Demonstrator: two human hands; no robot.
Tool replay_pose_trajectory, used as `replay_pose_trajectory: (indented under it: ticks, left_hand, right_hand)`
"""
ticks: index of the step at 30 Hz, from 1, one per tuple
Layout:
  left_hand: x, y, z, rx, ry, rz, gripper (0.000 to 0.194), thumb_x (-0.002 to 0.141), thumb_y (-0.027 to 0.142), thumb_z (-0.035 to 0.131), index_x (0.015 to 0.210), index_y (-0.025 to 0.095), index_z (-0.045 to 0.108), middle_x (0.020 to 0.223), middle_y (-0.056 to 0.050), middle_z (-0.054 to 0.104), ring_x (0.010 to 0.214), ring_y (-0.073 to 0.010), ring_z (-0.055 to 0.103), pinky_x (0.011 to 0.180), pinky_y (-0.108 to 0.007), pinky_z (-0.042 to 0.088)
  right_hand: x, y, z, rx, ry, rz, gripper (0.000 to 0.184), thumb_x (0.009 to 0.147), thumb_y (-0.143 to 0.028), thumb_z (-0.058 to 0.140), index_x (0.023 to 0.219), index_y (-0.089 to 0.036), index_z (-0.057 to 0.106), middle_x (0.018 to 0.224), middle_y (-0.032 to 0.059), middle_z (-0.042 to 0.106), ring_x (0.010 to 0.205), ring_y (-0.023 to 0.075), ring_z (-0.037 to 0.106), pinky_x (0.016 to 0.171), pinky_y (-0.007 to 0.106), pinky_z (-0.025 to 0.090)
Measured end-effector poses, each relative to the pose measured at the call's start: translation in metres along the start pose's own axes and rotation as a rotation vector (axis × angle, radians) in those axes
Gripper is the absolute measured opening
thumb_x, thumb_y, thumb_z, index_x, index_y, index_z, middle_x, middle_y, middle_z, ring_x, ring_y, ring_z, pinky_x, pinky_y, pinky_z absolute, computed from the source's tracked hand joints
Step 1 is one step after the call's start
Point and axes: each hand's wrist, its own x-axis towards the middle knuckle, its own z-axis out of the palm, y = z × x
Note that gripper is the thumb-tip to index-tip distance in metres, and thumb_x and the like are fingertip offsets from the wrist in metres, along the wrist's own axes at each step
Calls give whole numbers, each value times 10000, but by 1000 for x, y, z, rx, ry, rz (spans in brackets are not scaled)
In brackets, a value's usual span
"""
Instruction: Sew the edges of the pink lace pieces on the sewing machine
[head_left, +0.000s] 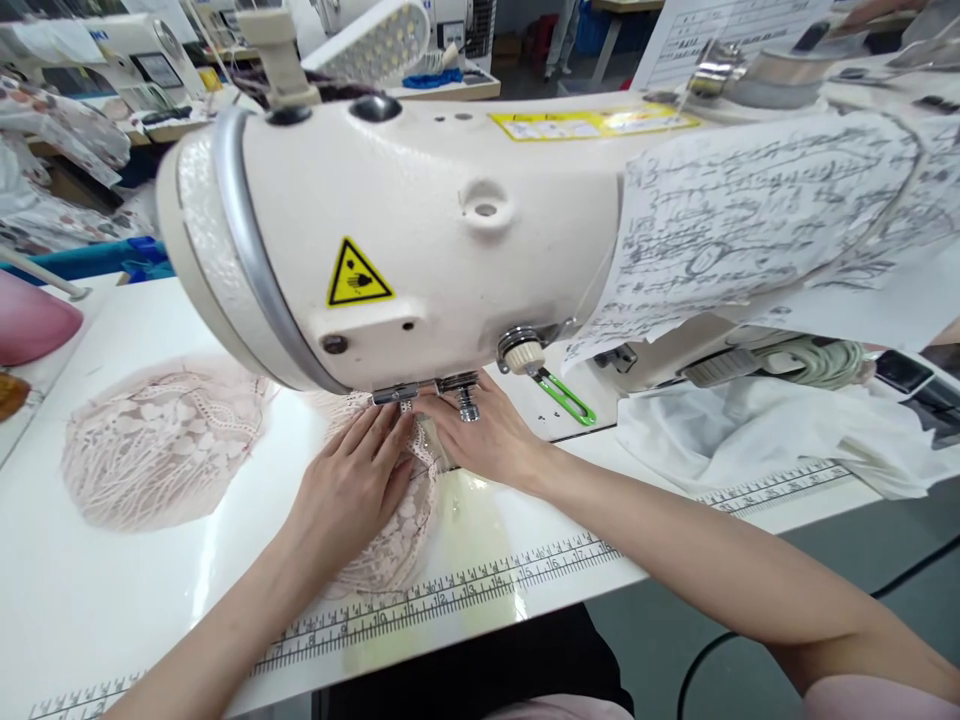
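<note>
A cream sewing machine (420, 230) fills the middle of the view, its head hanging over the white table (112, 590). Under its presser foot (409, 397) lies a pale pink lace piece (397, 540). My left hand (352, 480) lies flat on the lace, fingers stretched toward the foot. My right hand (484, 435) rests just right of the needle area, fingers pressed down on the lace edge; their tips are partly hidden by the machine head.
A pile of pink lace pieces (161, 440) lies at the left. Green thread snips (566, 397) sit behind my right hand. White cloth (750, 430) and patterned paper (750, 220) lie at the right. A ruler strip (450, 590) runs along the table's front edge.
</note>
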Motion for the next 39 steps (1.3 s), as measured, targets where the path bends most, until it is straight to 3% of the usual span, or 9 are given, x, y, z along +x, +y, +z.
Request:
replay_pose_trajectory:
  ticks: [7,13,17,21,24,27,32,36,39]
  left_hand:
    - [-5,0,-36,13,75,145,354,933,260,520,1250,111,575,1216,-125,661,1102,-267,632,908,-428,546]
    - [-54,17,-55,-100,66,442,161,841,131,646,1000,154,663,1085,-44,708,1013,-217,635,905,-384,500]
    - [-80,30,-51,29,67,379,209,905,70,500,1004,154,664,1071,-51,708,990,-220,631,841,-374,474]
    - [-77,34,-63,16,72,239,247,926,45,409,1010,124,627,1054,-86,705,944,-203,652,766,-305,492]
    - [-66,29,-80,-47,31,-7,211,987,187,381,1034,123,577,973,-77,704,726,-137,664,581,-240,476]
    - [-51,21,-89,-81,-10,-45,198,995,281,395,1003,157,549,767,-13,662,542,-123,598,468,-255,413]
    - [-20,10,-67,-94,-66,139,166,959,259,443,1002,144,555,755,-30,634,630,-175,606,549,-299,447]
    - [-3,6,-43,-4,47,261,189,872,22,452,844,157,581,606,24,568,507,-144,519,510,-294,379]
    - [-3,5,-35,-7,127,283,170,848,-4,495,820,134,591,579,28,553,499,-132,503,504,-294,354]
  right_hand:
    - [-4,2,-3,15,86,-276,255,871,-36,393,886,-185,599,1017,8,666,894,144,564,891,315,448]
    - [-9,5,-5,126,50,-421,228,897,-48,403,831,-181,577,923,-13,654,839,114,556,785,271,461]
    - [-10,7,-7,220,-73,-437,204,883,-86,398,863,-178,578,955,-3,659,828,122,562,782,297,461]
    - [-10,6,-11,284,-180,-435,208,792,-108,443,938,-165,580,1003,20,656,879,148,562,863,349,454]
    - [-10,5,-11,289,-167,-434,217,793,-116,459,971,-158,576,990,21,662,892,152,566,865,344,459]
    - [-9,4,-9,269,-86,-423,181,841,-109,432,907,-175,586,949,4,676,839,136,571,827,324,472]
    - [-8,5,-12,247,-28,-422,181,836,-109,431,857,-195,589,914,-15,665,784,125,552,811,322,482]
    - [-7,6,-13,237,-10,-416,197,832,-92,432,865,-194,597,920,-21,658,798,117,536,845,314,479]
    - [-6,6,-12,246,-48,-400,221,829,-109,455,988,-171,595,1001,14,649,940,142,544,898,332,464]
